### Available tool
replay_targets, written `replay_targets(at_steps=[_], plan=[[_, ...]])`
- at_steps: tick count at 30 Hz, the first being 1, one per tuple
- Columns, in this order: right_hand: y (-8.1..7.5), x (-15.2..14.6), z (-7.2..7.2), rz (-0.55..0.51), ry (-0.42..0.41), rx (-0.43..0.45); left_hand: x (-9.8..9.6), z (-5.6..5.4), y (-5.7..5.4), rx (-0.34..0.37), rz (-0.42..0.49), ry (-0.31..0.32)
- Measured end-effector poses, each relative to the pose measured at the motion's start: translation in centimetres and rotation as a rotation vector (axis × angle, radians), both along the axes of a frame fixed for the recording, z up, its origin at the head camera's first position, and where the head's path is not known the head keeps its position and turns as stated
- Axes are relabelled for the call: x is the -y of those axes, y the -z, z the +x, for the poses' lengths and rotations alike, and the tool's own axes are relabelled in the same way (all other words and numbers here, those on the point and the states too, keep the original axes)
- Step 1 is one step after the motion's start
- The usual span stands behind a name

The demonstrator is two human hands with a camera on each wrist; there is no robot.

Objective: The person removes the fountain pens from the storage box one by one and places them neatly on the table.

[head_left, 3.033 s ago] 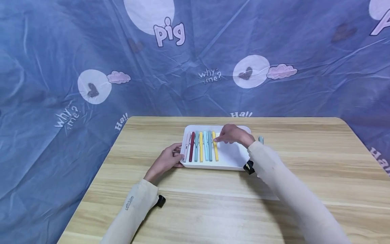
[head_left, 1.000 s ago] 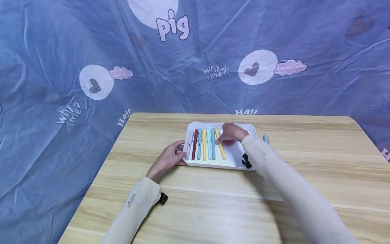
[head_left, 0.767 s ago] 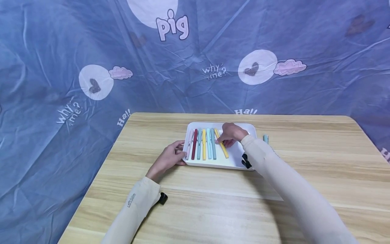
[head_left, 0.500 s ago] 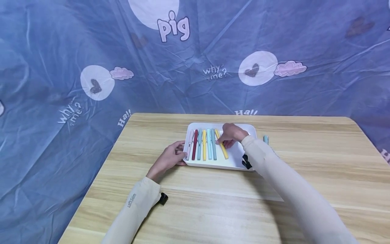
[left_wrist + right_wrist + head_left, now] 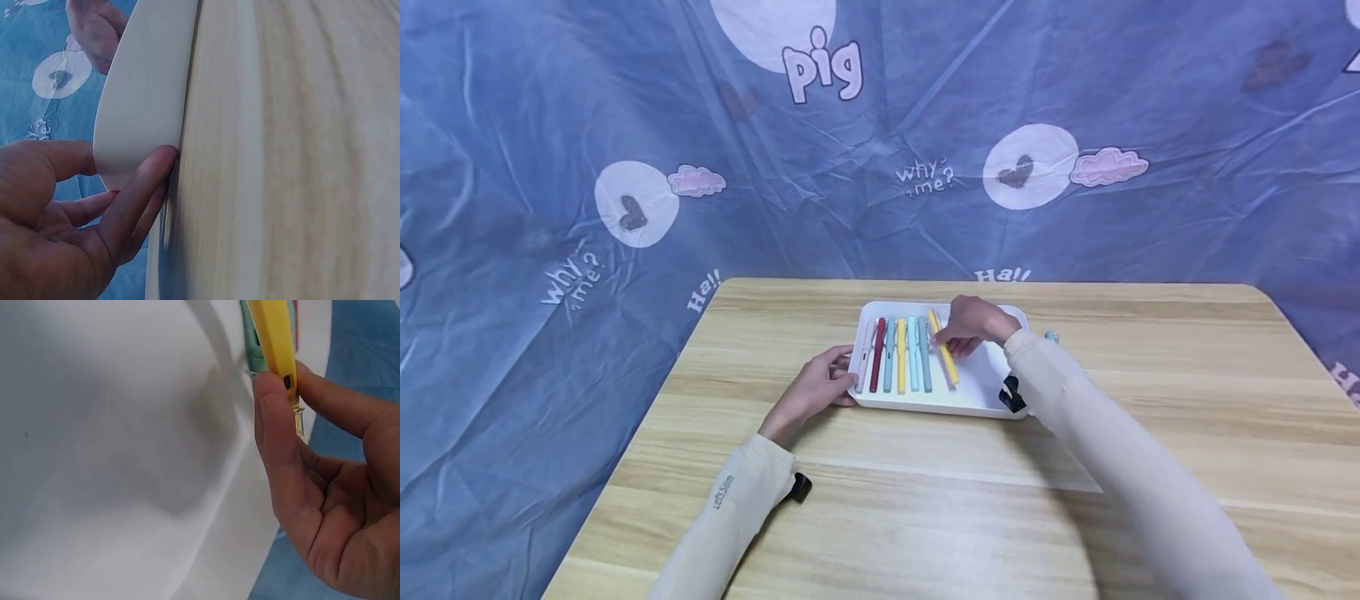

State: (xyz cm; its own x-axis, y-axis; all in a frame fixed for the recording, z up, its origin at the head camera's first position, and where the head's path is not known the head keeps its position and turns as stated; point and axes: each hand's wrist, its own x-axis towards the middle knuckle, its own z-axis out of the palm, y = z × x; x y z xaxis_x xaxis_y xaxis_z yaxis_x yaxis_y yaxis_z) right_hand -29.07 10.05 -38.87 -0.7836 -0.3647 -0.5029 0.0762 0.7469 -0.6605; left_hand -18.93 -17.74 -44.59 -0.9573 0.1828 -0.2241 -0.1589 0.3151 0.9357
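Observation:
My right hand (image 5: 973,323) pinches a yellow pen (image 5: 946,360) over the white tray (image 5: 977,387). In the right wrist view, thumb and fingers hold this pen (image 5: 275,337) near its clip end, and a green pen (image 5: 253,344) lies behind it. To its left, several pens lie side by side in the tray: a pink pen (image 5: 866,357), a dark red pen (image 5: 877,357), another yellow pen (image 5: 902,357) and bluish ones. My left hand (image 5: 816,385) grips the tray's left end; in the left wrist view its fingers (image 5: 134,206) curl round the tray's corner.
A blue-green pen (image 5: 1052,336) lies on the wooden table (image 5: 880,500) right of the tray, mostly hidden by the right sleeve (image 5: 1097,425). Behind the table hangs a blue printed cloth (image 5: 820,208).
The right-hand yellow pen first lay beside the row, then was tilted out from it. Now it is raised a little in my right hand. The left hand keeps its hold on the tray.

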Motion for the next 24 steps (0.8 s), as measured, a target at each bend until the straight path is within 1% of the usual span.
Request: replay_targets(at_steps=[6,15,20,24], plan=[[-0.9,-0.6,0.2,-0.042,0.004,0.0,0.0,0.0,0.0,-0.003,0.001,0.009],[-2.0,-2.1,0.7,-0.172,0.046,-0.037,0.1,0.0,-0.2,0.0,-0.003,0.013],[-2.4,-3.0,1.3,-0.194,0.07,-0.053,0.1,0.0,-0.2,0.0,-0.005,0.011],[-2.4,-3.7,1.8,-0.22,0.105,-0.065,0.1,0.0,0.0,0.006,0.0,0.007]])
